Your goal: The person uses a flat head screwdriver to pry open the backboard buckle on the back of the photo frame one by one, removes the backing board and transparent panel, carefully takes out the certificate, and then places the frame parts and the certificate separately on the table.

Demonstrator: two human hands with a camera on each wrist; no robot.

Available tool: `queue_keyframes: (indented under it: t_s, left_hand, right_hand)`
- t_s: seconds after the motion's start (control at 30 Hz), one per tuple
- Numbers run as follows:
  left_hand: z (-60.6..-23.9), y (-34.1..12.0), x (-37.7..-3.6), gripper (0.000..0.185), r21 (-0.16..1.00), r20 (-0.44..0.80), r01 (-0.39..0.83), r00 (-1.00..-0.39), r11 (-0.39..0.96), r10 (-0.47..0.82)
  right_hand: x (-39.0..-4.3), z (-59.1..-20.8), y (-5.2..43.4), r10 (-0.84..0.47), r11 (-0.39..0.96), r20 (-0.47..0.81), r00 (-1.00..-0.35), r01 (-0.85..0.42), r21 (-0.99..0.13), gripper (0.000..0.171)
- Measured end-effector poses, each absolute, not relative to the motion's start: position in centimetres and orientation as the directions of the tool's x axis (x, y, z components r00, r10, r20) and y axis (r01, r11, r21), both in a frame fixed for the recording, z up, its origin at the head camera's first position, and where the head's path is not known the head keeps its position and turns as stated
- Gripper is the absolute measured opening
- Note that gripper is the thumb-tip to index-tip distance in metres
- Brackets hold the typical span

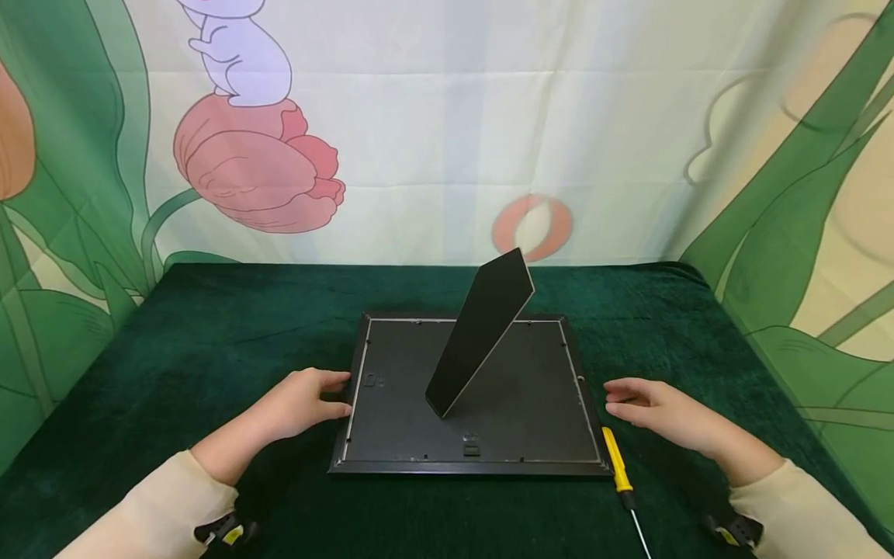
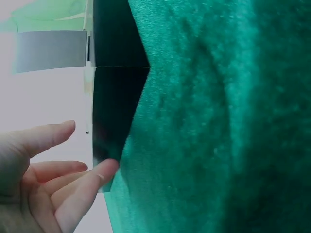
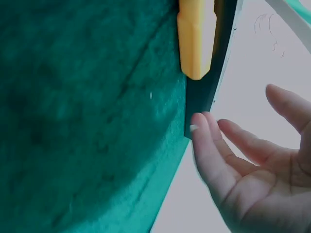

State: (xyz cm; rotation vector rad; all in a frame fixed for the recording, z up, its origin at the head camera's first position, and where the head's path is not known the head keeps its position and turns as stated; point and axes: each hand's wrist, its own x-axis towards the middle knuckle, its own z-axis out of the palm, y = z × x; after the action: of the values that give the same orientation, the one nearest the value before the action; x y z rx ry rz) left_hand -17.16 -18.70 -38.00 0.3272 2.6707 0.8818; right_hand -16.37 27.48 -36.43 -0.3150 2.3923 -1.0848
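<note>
A black picture frame (image 1: 391, 349) lies face down, its back upward. The stand leg (image 1: 482, 326) on its backing is swung out and rises at a slant. At the frame's left edge is my left hand (image 1: 302, 404), thumb and fingers apart; the left wrist view has a fingertip right at the dark side of the frame. My right hand (image 1: 660, 407) hovers just off the right edge with loosely bent fingers and holds nothing. Close by it, a yellow-handled screwdriver (image 1: 613, 460) lies along the frame's lower right corner, its shaft pointing toward me.
A dark green velvet cloth (image 1: 265, 310) covers the table. Behind it hangs a printed curtain (image 1: 433, 140) with flowers and leaves. Small metal tabs line the inner rim of the frame, and a hanger (image 1: 471, 446) sits near its front edge.
</note>
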Motion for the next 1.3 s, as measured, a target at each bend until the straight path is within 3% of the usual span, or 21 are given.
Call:
queue_keyframes:
  t_s: [0.17, 0.43, 0.77, 0.97, 1.3]
  left_hand:
    - [-37.6, -18.5, -17.0, 0.058, 0.537, -0.249, 0.172, -0.903, 0.826, 0.35]
    - [-37.6, -19.1, -16.3, 0.088, 0.429, -0.304, 0.276, -0.853, 0.86, 0.425]
    - [-38.2, -19.4, -15.4, 0.11, 0.29, -0.248, 0.4, -0.846, 0.869, 0.472]
    - [-38.2, -18.9, -15.4, 0.11, 0.239, -0.231, 0.433, -0.844, 0.869, 0.484]
    - [-37.8, -18.7, -15.3, 0.11, 0.235, -0.262, 0.405, -0.849, 0.883, 0.459]
  right_hand:
    - [-15.7, -36.0, 27.5, -0.391, 0.717, -0.267, -0.881, -0.11, -0.688, 0.05]
    - [-16.8, -33.5, 24.4, -0.309, 0.615, 0.02, -0.951, -0.216, -0.758, 0.037]
    - [-18.2, -28.5, 17.1, -0.232, 0.543, 0.319, -0.919, -0.395, -0.741, 0.035]
    - [-18.5, -28.0, 15.7, -0.165, 0.53, 0.369, -0.915, -0.398, -0.749, 0.03]
    - [-19.3, -28.2, 15.9, -0.145, 0.533, 0.348, -0.926, -0.369, -0.761, 0.029]
